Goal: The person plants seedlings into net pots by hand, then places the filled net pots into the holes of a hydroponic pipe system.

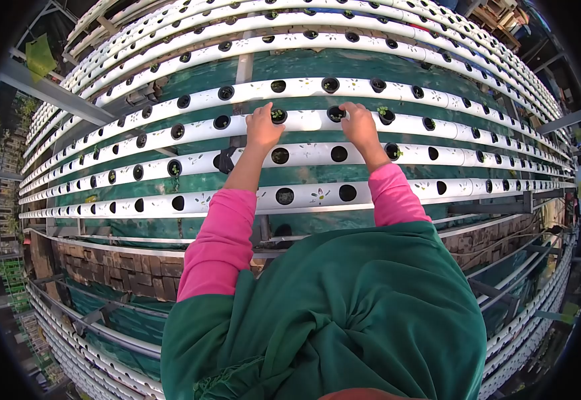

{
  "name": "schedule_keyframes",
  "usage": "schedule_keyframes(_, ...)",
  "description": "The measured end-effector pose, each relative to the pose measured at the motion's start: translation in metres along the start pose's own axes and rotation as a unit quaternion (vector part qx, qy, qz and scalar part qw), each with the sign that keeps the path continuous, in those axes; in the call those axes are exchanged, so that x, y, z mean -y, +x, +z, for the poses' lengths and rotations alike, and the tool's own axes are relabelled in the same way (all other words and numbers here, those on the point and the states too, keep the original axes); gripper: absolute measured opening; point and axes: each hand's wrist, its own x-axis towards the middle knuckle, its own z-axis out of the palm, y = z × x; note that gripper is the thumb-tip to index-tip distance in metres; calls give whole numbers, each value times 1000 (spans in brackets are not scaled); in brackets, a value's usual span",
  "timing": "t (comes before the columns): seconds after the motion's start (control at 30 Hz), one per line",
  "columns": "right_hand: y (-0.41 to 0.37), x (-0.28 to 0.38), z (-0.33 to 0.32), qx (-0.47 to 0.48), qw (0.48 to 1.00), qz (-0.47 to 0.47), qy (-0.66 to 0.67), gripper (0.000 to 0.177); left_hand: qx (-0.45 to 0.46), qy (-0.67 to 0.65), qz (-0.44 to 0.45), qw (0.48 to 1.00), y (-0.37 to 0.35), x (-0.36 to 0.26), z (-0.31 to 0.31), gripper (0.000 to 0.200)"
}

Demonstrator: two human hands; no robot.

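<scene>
My left hand [264,127] rests on a white pipe [309,121], its fingers around the left side of a black net cup [278,116] that holds a small green seedling. To the right, my right hand [359,125] touches the rim of another black cup [336,114] in the same pipe, with the fingertips at its right edge. A little green shows inside that cup. Just right of my right hand, a cup with a larger seedling [384,115] sits in the pipe.
Parallel white pipes with round holes run across the view; the nearest pipe [237,203] lies below my hands. Green sheeting [344,64] spreads underneath. A grey metal beam [64,100] slants at the upper left. More pipes [114,360] stand at the lower left.
</scene>
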Motion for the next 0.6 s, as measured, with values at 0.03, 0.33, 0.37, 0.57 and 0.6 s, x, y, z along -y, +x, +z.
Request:
schedule_keyframes(0.03, 1, 4, -3, -12, 1000, 0, 6, 22, -9, 54, 34, 998, 1, -2, 1, 64)
schedule_keyframes(0.33, 4, 45, -18, 36, 984, 63, 162, 19, 35, -211, -36, 976, 23, 2, -18, 63)
schedule_keyframes(0.37, 3, 50, -18, 63, 973, 99, 198, 18, 37, -209, -36, 977, 25, 3, -20, 63)
schedule_keyframes(0.57, 2, 76, -4, 79, 939, 117, 313, 22, 151, -595, -167, 771, 20, -37, -67, 50)
schedule_keyframes(0.6, 1, 80, -2, 73, 934, 118, 328, 24, 151, -594, -167, 772, 19, -40, -67, 50)
